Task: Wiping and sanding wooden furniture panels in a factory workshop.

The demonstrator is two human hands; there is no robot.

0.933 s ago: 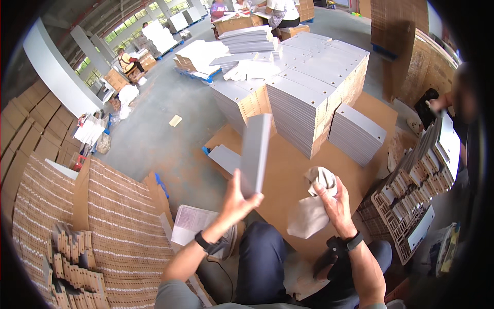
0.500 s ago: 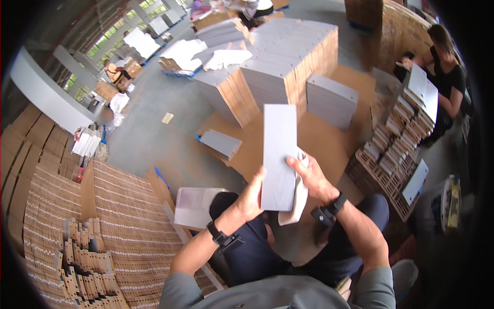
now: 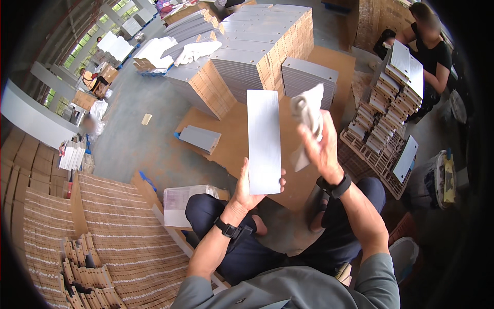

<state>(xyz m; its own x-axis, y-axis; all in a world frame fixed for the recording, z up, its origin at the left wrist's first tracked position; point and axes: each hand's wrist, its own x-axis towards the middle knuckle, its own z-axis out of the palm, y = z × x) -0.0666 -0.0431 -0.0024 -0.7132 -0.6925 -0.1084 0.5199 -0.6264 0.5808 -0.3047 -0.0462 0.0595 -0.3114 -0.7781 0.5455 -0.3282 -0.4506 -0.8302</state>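
A flat grey board [image 3: 264,141] stands lengthwise in front of me, its lower end gripped by my left hand [image 3: 245,188]. The thumb lies along the board's left edge and fingertips wrap round its right edge. My right hand [image 3: 325,149] is raised beside the board, apart from it, closed on a crumpled white cloth [image 3: 310,110]. One end of the cloth stands up above the fingers and another hangs below them. Beyond the board lies a brown cardboard sheet [image 3: 231,135] on the floor, with a short stack of grey boards [image 3: 309,77] on it.
Large stacks of grey boards [image 3: 257,41] stand ahead. A small board pile [image 3: 200,138] lies left of centre. At right, a person [image 3: 429,56] sits behind a loaded pallet [image 3: 373,159]. Many drilled wooden strips [image 3: 134,232] fill the lower left, near a plastic-wrapped box [image 3: 180,203].
My right hand has come off the board and lifted away to the right with the cloth. The left hand now holds the board alone, and the view has shifted slightly.
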